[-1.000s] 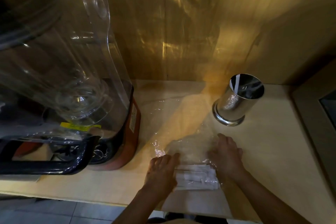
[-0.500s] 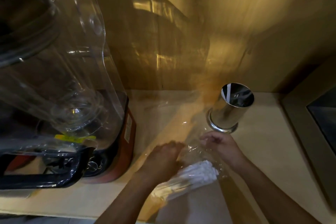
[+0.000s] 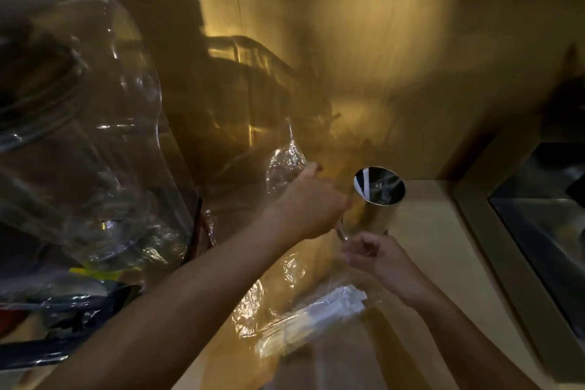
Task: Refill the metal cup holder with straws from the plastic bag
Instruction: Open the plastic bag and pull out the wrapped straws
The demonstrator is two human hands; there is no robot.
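You are looking at clear bag (image 3: 285, 168), glinting white in creases. Straws (image 3: 316, 320) inside showing white. Cup (image 3: 376, 215) shining silver, dark inside, white streak at rim. Counter (image 3: 427, 247) glowing pale tan. Wall (image 3: 380, 41) reading amber, wood-grained. Blender (image 3: 79, 120) showing clear cover, yellow label, red and black base.

Two bare forearms enter from the lower edge of the frame, no sleeves visible on either. Left hand (image 3: 311, 204) and right hand (image 3: 375, 255) are ungloved. Blur hides whether any ring is worn.
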